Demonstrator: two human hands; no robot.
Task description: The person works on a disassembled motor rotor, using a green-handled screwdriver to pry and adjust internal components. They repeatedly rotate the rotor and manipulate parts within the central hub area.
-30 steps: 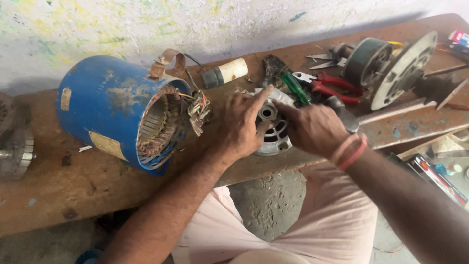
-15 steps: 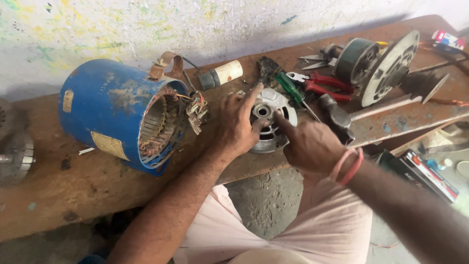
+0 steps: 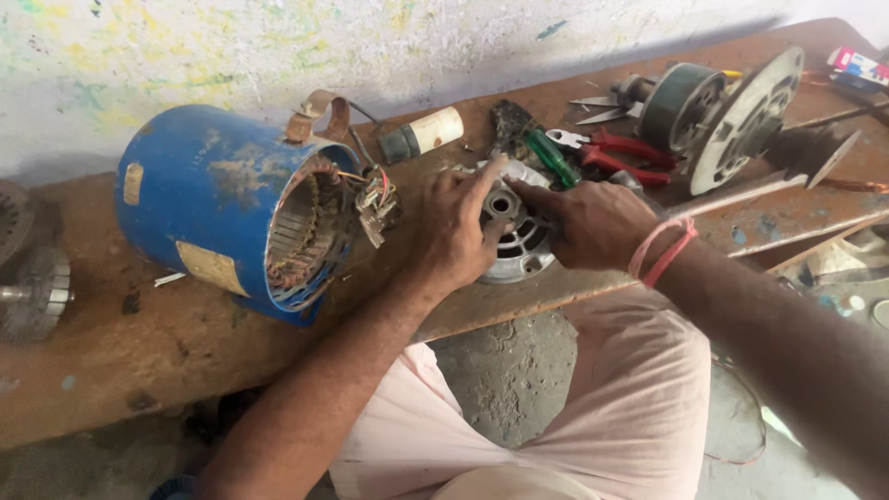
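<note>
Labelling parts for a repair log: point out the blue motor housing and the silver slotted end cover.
blue motor housing (image 3: pixel 199 190), head view, painted side wall.
silver slotted end cover (image 3: pixel 519 248), head view, slotted face.

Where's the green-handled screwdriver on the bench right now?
In the head view, the green-handled screwdriver lies right of centre on the wooden bench, just behind the silver end cover under both hands, with the red-handled pliers beside it.

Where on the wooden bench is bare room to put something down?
Bare wood lies in front of the blue motor housing, toward the near bench edge, and between housing and rotor at left. It is crowded right of both hands, around pliers and end cover.
</note>
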